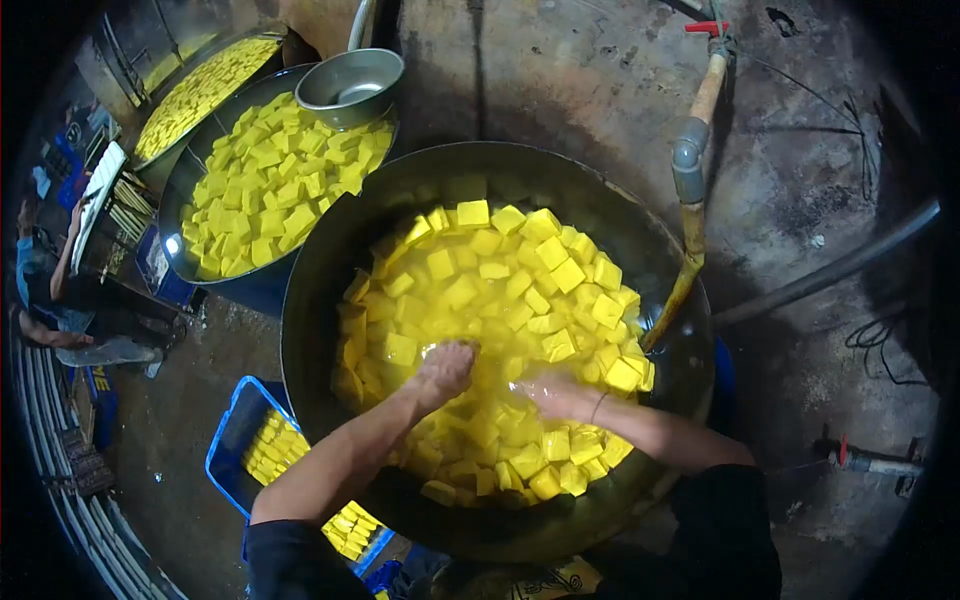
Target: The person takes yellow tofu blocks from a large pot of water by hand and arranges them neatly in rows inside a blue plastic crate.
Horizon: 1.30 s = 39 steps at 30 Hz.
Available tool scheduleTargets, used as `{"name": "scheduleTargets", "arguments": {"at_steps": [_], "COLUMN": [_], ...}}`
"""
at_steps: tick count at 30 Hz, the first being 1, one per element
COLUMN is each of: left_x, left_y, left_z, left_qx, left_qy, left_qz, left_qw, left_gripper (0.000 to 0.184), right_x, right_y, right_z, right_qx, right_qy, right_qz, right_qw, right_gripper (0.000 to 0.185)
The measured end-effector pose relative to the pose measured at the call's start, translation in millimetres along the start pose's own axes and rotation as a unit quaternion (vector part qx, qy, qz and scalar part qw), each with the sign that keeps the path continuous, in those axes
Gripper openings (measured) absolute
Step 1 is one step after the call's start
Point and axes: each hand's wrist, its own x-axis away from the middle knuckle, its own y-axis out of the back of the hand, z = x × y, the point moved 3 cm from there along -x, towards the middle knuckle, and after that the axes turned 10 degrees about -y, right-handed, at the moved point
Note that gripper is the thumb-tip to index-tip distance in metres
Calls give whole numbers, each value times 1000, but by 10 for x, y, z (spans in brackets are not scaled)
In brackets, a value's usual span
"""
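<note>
Yellow blocks (566, 275): crowded in cloudy liquid (484, 335), large dark pan (322, 245), mid-frame.
Left hand (449, 367): centre, among blocks; fingers hidden, cannot tell if spread or gripping.
Right hand (552, 394): just right of it, partly submerged; grip cannot be told.
Pipe (690, 175): upper right, lower end inside pan.
Metal scoop (350, 88): upper left.
Blue crate (228, 445): lower left, yellow pieces (275, 447) inside.

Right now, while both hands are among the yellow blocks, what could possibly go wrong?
The left hand and right hand might break some yellow blocks, since cloudy liquid blurs the lower ones. The right forearm could perhaps knock the pipe, whose lower end hangs over the pan.
</note>
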Motion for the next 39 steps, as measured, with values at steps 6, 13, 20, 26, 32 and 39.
{"name": "scheduleTargets", "arguments": {"at_steps": [6, 13, 20, 26, 32, 39], "left_x": [-516, -719, -454, -483, -854, -836], "left_y": [497, -34, 235, 169, -108, 142], "left_z": [566, 1070, 769, 573, 268, 31], "left_qx": [63, 101, 211, 721, 827, 863], "left_qy": [-32, -29, -10, 203, 139, 42], "left_qz": [-31, -10, -145, -281, -416, -485], "left_qw": [997, 994, 967, 599, 352, 137], "left_gripper": [40, 36, 48, 40, 37, 36], "right_x": [-761, -1865, -1727, -1202, -1228, -1301], "right_y": [1051, 743, 776, 1163, 1330, 1323], "right_z": [-713, -575, -943, -733, -237, 209], "right_qx": [-273, 36, -157, -487, -443, -231], "right_qy": [-70, -246, -151, -82, -91, -23], "right_qz": [36, -176, -77, -33, -77, -204], "right_qw": [959, 952, 973, 869, 889, 951], "right_gripper": [31, 28, 38, 42, 37, 47]}}
